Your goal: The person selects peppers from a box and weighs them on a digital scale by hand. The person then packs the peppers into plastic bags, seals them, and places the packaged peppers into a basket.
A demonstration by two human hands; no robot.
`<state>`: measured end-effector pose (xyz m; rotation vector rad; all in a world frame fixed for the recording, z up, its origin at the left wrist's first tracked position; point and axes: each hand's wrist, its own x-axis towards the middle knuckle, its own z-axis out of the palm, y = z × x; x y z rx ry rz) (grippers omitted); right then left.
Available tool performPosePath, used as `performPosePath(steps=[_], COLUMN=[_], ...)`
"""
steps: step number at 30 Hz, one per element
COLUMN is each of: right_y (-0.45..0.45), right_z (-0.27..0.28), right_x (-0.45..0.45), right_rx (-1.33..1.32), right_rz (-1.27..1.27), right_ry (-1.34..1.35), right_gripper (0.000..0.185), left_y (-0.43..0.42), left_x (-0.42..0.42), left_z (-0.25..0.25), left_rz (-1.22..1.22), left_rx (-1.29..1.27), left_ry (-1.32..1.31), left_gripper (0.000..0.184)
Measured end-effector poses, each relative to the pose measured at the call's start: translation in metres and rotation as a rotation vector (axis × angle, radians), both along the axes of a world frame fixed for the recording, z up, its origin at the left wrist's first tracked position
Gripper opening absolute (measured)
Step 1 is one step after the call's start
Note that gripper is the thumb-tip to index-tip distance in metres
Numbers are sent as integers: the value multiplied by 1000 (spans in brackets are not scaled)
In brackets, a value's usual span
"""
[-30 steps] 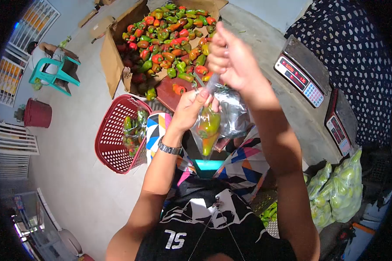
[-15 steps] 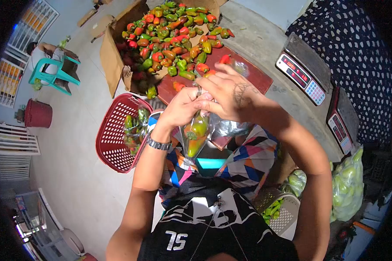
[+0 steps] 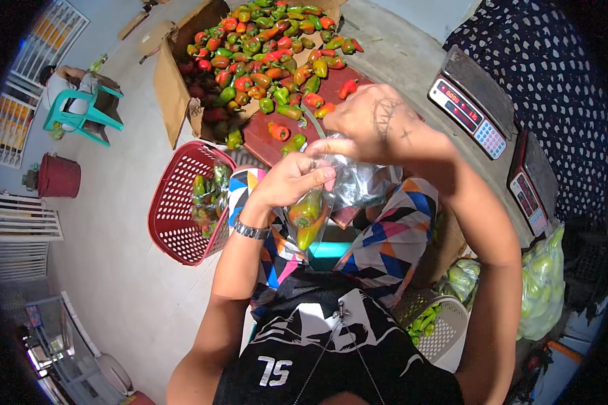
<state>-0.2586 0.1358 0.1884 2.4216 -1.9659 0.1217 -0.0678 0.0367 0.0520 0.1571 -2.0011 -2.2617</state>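
Note:
My left hand [image 3: 292, 181] is closed, pinching the neck of a clear plastic bag [image 3: 325, 214]. Green and reddish peppers [image 3: 307, 217] hang inside it above my lap. Just above and to the right, my right hand [image 3: 366, 120] has curled fingers, its thumb reaching to the bag's neck. A thin greyish strip [image 3: 311, 123] runs up from its fingers; what it is made of I cannot tell. Beneath the right hand lie crumpled clear plastic bags [image 3: 365, 181]. Loose red and green peppers [image 3: 278, 131] are on the dark red board [image 3: 258, 138] in front.
An open cardboard box [image 3: 172, 94] spills a pile of peppers [image 3: 270, 50] forward. To the left stands a red basket [image 3: 175, 229] with bagged peppers. Two digital scales [image 3: 467, 111] are at right, near a bag of green produce [image 3: 542, 287]. A person [image 3: 74, 84] sits at far left.
My hands were together at the bag's neck; the right has moved up and right, its fingers curling. The left has shifted slightly down, still on the bag. The thin strip now shows.

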Motion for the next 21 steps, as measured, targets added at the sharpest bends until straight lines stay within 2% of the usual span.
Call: performPosePath(steps=[3,5,6,7,8,10,11,13,15,16,17,18,21], right_y=[6,9,13,22,24,25,26,31,32,33,34,34,31], right_z=[6,16,22,25,17,-17,-30,-47,-43,-42,-51,-46,-30], right_x=[-10,3,14,30,40,48,45,36,27,23,17,15,3], right_rx=[-388,-527,-596,-358,-256,-285,-175,47,122,162,103,143,193], right_rz=[25,75,99,102,229,342,277,148,119,104,123,103,75], right_ry=[94,78,68,53,-89,-128,-196,-333,-213,-153,-278,-246,-221], right_gripper=[58,62,64,80,85,90,86,78,68,65,51,45,30], left_y=[-12,-14,-13,-11,-10,-10,-12,-23,-33,-31,-28,-26,-25], left_x=[3,4,6,7,7,9,10,6,2,4,5,6,10], left_z=[-8,-15,-10,0,2,-12,-19,-7,4,11,19,25,-3], left_rz=[-87,-86,-69,-53,-29,57,89,-97,-293,-289,-285,-283,-135], left_rx=[-158,-194,-226,-259,-344,-643,-739,-387,-213,-200,-188,-177,4], left_ry=[-49,-63,-12,40,90,264,320,94,-142,-151,-157,-163,-4], left_gripper=[32,37,34,31,26,26,31,25,29,31,33,36,40])
